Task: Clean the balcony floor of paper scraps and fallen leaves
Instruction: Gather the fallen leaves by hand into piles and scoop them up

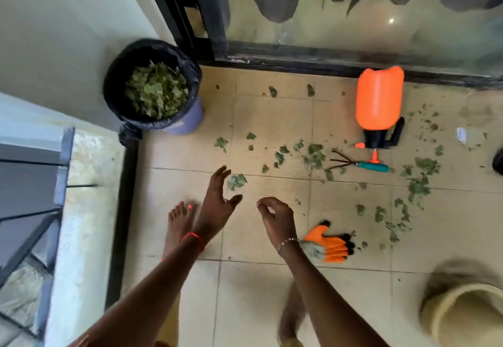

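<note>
Left hand spread, right hand loosely curled, both empty. Lined bin already holds a leaf pile; scattered leaves and a paper scrap remain right.

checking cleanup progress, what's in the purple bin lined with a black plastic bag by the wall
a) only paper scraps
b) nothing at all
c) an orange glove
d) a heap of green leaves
d: the purple bin lined with a black plastic bag holds a heap of green leaves, which fills its opening; no paper or glove shows inside.
</note>
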Motion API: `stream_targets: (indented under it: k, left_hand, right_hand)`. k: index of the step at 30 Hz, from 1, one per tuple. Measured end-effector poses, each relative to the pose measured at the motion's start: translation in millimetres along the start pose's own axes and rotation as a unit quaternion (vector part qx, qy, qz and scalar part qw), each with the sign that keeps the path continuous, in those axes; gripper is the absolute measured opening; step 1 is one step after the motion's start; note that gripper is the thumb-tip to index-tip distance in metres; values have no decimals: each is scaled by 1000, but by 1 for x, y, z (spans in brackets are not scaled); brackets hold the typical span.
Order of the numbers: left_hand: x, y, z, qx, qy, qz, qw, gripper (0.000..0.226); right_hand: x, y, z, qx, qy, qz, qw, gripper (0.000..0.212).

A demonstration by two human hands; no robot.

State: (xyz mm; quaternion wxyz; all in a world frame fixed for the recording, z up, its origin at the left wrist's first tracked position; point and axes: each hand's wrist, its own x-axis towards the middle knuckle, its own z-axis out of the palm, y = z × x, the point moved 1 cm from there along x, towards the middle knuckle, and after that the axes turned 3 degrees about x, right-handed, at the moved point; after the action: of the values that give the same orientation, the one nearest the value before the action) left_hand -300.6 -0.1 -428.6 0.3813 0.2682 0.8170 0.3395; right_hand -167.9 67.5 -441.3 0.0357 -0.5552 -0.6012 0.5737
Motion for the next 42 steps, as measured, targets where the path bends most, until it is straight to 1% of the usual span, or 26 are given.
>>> stream_targets:
  k: [2,4,7,11,14,16,17,18,20,22,23,25,26,28,29,30,31,33,34,35,36,37,38,39,42]
  left_hand:
    - [-17,-6,24,16,-12,2,1000,68]
    - [-30,-19,47,49,-31,-1,998,73]
    - [-37,-47,73,69,-38,-31,996,82]
    - [-17,-105,109,99,-10,-60,993,94]
    - [15,-165,128,146,34,-69,986,107]
    - [40,-206,140,174,68,-70,980,121]
    - [49,-221,142,178,86,-66,978,124]
    - [58,-242,148,181,107,-63,976,123]
    - [70,-268,159,223,141,-35,964,112]
    - [76,-278,169,279,180,1,943,102]
    - [79,-282,173,283,193,7,939,100]
    - [73,-285,172,271,190,17,944,100]
    - [69,-287,171,264,202,31,942,100]
    - [70,-282,172,268,196,67,941,99]
    - [62,-282,175,257,196,73,943,98]
    - [68,-296,175,231,245,90,937,97]
    - [69,-296,173,210,248,95,941,96]
    - [82,-288,166,164,224,113,954,94]
    - [81,-288,164,117,222,124,960,94]
    - [76,-290,161,63,211,133,966,93]
    - [70,-291,157,-6,180,140,974,92]
    - [67,-292,150,-74,146,146,976,89]
    - [61,-297,141,-130,137,143,972,84]
    - [54,-301,128,-165,147,131,966,79]
    - [22,-320,87,-201,244,74,946,67]
  right_hand:
    - [-9,25,-25,-13,-14,-12,1000,15]
    - [-11,49,-44,-31,-11,-7,999,15]
    - [-3,80,-51,-34,-6,-4,999,19]
    - [34,124,-23,-57,-25,-53,997,38]
    - [73,155,17,-74,-50,-111,990,51]
    - [106,179,45,-79,-34,-155,984,60]
    - [118,185,57,-86,-24,-175,980,64]
    - [129,194,70,-98,-17,-198,975,67]
    - [150,207,92,-108,-1,-259,960,68]
    - [168,213,107,-95,15,-302,949,63]
    - [176,216,116,-91,22,-322,942,60]
    - [183,220,130,-101,36,-355,928,56]
    - [182,219,135,-119,56,-365,922,54]
    - [186,220,137,-148,87,-363,916,51]
    - [178,225,134,-154,94,-360,916,50]
    - [186,225,145,-161,101,-401,896,50]
    - [189,226,146,-178,101,-408,890,50]
    - [201,216,142,-195,111,-397,890,50]
    - [202,213,141,-194,114,-400,888,50]
    - [202,214,142,-195,114,-408,885,49]
    - [202,217,143,-198,107,-420,879,49]
    - [204,218,144,-197,101,-425,878,50]
    - [203,217,146,-187,93,-432,877,51]
    - [203,214,148,-172,79,-436,880,51]
    - [188,213,165,-154,16,-481,863,49]
